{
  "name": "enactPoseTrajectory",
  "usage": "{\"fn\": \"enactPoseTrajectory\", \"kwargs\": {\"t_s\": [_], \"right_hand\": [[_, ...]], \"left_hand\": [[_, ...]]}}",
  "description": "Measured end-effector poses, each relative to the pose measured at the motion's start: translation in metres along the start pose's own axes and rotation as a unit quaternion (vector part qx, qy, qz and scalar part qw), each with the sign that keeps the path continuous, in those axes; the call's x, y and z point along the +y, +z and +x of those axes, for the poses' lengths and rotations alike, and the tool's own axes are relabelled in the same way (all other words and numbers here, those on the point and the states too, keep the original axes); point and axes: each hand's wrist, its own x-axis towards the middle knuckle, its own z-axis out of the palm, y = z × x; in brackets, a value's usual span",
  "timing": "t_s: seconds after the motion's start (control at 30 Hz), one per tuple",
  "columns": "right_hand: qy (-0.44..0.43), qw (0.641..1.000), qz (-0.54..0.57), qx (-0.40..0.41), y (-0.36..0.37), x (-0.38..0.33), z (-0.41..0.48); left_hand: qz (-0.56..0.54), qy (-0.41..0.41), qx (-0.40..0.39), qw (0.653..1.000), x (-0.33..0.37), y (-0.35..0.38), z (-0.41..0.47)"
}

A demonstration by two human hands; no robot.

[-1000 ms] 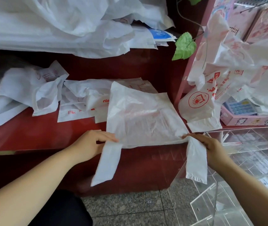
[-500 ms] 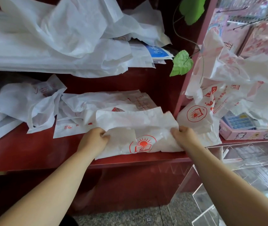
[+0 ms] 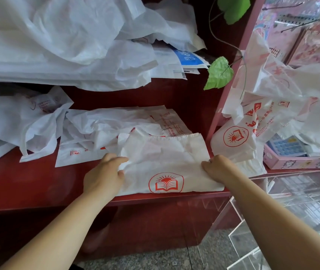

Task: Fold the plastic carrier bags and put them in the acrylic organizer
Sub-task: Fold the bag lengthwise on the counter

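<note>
White plastic carrier bag (image 3: 165,162) (folded, slick) is lying at dark-red shelf's (image 3: 38,184) front edge, left hand (image 3: 104,176) and right hand (image 3: 216,168) pinching its sides; loosened, it could spring open.

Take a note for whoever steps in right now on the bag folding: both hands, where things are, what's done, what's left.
The left hand grips the left edge of the logo bag; the right hand grips its right edge.
The logo bag lies partly folded, logo up, at the front of the red shelf.
Unfolded bags lie behind it; a second pile hangs to the right.
The acrylic organizer is at lower right, with no bag visible in it.
Left: finish this fold, put it in, then do the rest.
</note>
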Motion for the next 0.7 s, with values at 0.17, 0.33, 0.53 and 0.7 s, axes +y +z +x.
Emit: {"fn": "enactPoseTrajectory", "kwargs": {"t_s": [0.17,0.33,0.53,0.7], "right_hand": [[-0.020,0.999,-0.014,0.022,-0.002,0.001,-0.002],[-0.010,0.999,-0.046,-0.003,-0.003,-0.001,0.001],[-0.042,0.994,-0.056,0.081,-0.003,-0.007,-0.028],[-0.242,0.921,-0.070,0.296,0.019,-0.010,-0.058]], "left_hand": [[0.078,0.078,-0.060,0.992,-0.009,0.003,0.011],[0.004,0.186,-0.047,0.981,-0.001,-0.003,0.004],[0.135,0.197,-0.171,0.956,0.011,0.013,-0.001],[0.169,0.214,-0.182,0.945,0.010,0.015,-0.002]]}}
